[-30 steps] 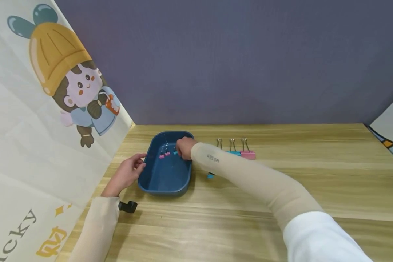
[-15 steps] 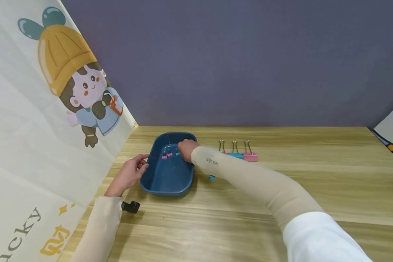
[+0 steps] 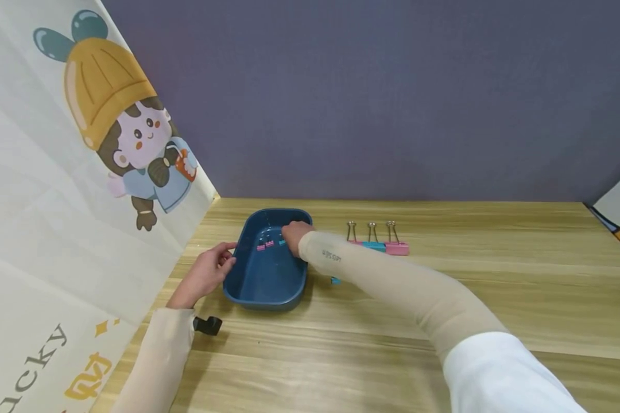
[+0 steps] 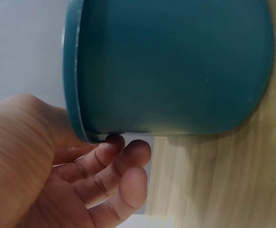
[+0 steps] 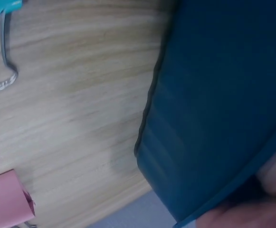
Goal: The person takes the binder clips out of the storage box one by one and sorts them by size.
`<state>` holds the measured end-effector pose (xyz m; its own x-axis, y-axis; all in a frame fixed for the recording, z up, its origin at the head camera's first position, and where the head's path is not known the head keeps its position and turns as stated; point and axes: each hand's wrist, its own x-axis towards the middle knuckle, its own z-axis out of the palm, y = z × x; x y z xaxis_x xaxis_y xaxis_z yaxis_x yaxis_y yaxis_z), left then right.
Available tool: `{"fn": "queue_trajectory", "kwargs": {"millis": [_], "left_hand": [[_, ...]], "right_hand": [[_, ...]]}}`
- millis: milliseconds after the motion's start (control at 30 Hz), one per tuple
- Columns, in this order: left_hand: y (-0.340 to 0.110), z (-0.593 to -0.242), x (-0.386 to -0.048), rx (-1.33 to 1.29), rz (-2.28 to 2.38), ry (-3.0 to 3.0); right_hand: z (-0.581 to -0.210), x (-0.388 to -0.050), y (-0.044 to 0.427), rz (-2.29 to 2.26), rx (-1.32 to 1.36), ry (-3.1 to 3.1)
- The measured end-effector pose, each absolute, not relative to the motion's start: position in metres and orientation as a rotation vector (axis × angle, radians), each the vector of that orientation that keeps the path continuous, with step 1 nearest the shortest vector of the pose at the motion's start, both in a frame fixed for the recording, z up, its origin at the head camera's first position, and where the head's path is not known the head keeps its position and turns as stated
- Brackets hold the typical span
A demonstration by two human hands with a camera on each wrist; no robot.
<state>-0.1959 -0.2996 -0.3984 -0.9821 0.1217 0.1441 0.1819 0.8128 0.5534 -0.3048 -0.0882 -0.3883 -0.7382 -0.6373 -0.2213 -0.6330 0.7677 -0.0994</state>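
Note:
A blue plastic bin (image 3: 268, 287) stands on the table. My left hand (image 3: 206, 274) pinches its left rim; in the left wrist view the thumb passes over the rim (image 4: 72, 61) and a fingertip touches the outer wall. My right hand (image 3: 297, 236) reaches over the far right rim into the bin, knuckles up. Its fingertips are hidden, so what they hold cannot be seen. Beside them a small teal binder clip (image 3: 282, 242) lies in the bin, with small pink binder clips (image 3: 260, 248) to its left.
Right of the bin, large binder clips stand in a row: a teal one (image 3: 374, 246), a pink one (image 3: 398, 249), and another pink one partly behind the right sleeve (image 3: 372, 264). A small teal clip (image 3: 335, 280) shows below the sleeve. A dark partition (image 3: 367, 103) rises behind.
The head view has shifted, so the whole scene sits slightly farther right. Both hands keep about the same places at the bin.

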Motion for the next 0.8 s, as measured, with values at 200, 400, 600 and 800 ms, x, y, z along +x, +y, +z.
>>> {"fn": "queue_trajectory", "kwargs": {"millis": [200,400,600,800], "left_hand": [[-0.300,-0.399,-0.196,-0.230,-0.895,-2.901],[-0.298,-0.398,-0.196,-0.212,-0.896,-2.918],[-0.298,-0.400,-0.196,-0.205,-0.917,-2.899],[-0.298,-0.401,-0.195,-0.191,-0.975,-2.894]], "right_hand": [[-0.390,-0.303,-0.091,-0.005,-0.991,2.752],[-0.396,-0.307,-0.088,-0.019,-1.087,2.751],[-0.397,-0.311,-0.086,-0.119,-1.211,2.665],[-0.400,-0.317,-0.087,-0.253,-1.299,2.622]]}}
